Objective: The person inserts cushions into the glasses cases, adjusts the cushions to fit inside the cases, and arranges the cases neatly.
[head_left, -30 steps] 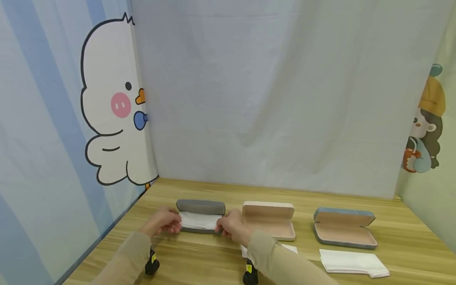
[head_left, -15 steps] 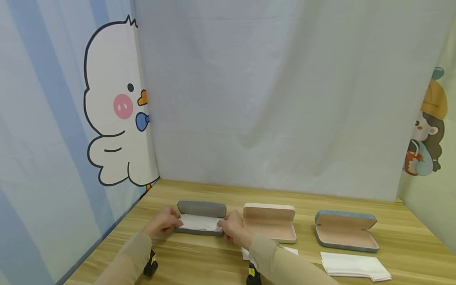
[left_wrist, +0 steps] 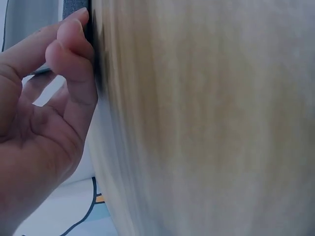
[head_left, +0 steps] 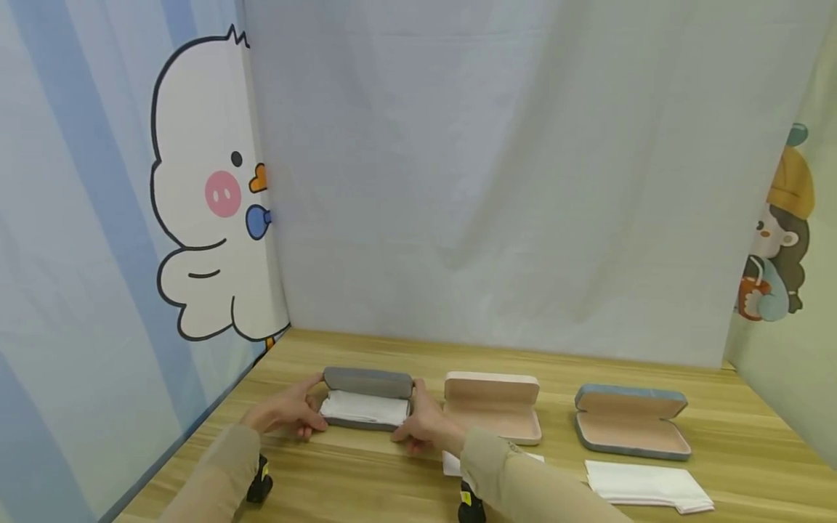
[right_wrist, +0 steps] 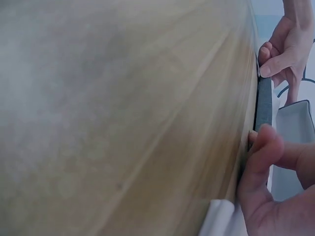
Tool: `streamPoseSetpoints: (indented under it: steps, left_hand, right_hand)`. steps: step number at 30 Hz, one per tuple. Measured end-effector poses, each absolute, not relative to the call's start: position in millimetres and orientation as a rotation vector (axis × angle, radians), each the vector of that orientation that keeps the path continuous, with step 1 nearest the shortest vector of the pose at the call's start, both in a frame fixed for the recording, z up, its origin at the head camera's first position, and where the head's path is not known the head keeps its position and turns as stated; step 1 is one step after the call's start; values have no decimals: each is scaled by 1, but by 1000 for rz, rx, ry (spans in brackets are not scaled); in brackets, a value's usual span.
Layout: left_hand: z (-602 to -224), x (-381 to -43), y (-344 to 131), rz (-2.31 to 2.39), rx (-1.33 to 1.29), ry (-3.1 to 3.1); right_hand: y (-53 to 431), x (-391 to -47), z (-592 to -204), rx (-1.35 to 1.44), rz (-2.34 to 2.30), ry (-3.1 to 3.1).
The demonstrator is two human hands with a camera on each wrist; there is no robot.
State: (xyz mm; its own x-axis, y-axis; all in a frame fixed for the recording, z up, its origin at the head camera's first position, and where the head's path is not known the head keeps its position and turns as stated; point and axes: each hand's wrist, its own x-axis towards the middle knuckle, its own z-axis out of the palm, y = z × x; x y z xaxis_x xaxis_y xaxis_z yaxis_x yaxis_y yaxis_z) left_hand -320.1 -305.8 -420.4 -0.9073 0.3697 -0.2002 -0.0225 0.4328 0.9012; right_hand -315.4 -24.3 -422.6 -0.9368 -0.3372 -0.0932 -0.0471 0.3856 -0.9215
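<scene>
A grey glasses case (head_left: 369, 383) stands with its lid up on the left part of the table, a folded white cloth (head_left: 365, 408) lying inside. My left hand (head_left: 288, 411) holds its left end, thumb at the front corner and index finger up by the lid. At the right end, my right hand (head_left: 426, 423) grips it in much the same way. The right wrist view shows both hands at the dark edge of the case (right_wrist: 265, 103). In the left wrist view, only a corner of the case (left_wrist: 75, 6) shows beyond the fingertips.
To the right on the wooden table (head_left: 353, 479) stand a cream glasses case (head_left: 493, 418) and a blue one (head_left: 634, 434), both with lids up. A folded white cloth (head_left: 647, 485) lies before the blue case. Another cloth (head_left: 451, 465) is partly behind my right sleeve.
Both hands have gone from the ends of the white cloth to the ends of the grey case. Their index fingers now reach up beside the lid. The cloth lies in the case.
</scene>
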Motion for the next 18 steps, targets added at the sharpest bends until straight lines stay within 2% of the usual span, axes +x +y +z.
streamPoseSetpoints:
  steps: [18]
  left_hand:
    - [-425, -320, -315, 1562, 330, 2222]
  right_hand:
    - [-23, -320, -428, -304, -1786, 2063]
